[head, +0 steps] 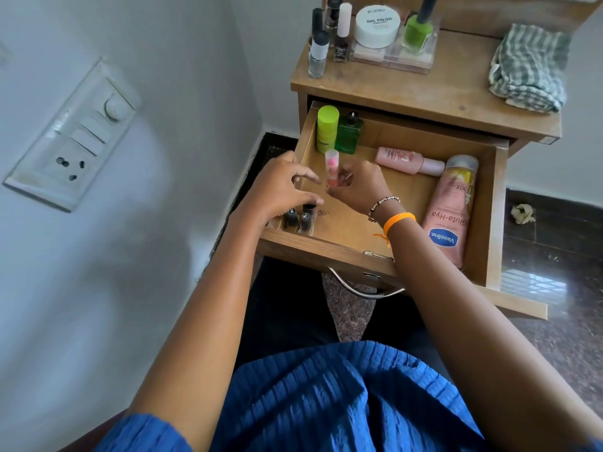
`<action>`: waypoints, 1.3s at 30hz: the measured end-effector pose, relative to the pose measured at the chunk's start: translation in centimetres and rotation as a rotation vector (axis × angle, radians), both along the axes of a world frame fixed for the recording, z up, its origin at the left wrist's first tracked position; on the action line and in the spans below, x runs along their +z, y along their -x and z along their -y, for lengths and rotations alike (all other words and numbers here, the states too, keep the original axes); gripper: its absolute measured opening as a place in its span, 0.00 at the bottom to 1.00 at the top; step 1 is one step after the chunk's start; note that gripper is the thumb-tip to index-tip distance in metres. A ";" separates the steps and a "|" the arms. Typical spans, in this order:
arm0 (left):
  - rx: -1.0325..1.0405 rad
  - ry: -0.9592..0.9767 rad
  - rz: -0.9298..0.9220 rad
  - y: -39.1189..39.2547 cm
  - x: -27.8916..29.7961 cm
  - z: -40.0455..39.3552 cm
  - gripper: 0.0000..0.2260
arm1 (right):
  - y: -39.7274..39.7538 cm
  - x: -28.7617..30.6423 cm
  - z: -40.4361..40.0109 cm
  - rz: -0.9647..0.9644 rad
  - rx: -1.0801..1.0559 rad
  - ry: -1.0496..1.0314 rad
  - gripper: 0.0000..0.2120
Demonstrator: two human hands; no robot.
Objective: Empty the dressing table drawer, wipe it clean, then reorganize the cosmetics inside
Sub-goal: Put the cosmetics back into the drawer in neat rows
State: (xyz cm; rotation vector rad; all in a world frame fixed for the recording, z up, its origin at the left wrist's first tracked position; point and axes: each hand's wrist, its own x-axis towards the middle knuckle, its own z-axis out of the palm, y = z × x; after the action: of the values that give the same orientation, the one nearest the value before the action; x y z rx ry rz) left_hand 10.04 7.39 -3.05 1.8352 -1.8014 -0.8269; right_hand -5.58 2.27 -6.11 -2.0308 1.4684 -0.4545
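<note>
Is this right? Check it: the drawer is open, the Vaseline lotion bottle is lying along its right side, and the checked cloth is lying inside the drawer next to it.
Not quite. The drawer is open and the Vaseline lotion bottle does lie along its right side, but the checked cloth is not inside the drawer: it sits crumpled on the table top above, at the right. The head view shows this.
</note>
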 end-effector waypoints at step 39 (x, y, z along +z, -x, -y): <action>-0.006 0.036 0.023 -1.1 -0.5 -0.4 0.09 | -0.7 -0.2 -1.2 -0.185 0.286 -0.120 0.13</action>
State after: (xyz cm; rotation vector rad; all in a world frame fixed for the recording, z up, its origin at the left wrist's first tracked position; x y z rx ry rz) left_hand 11.11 7.75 -3.52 1.8253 -1.8250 -0.7735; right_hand -4.86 3.50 -6.30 -2.1860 1.2457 -0.0614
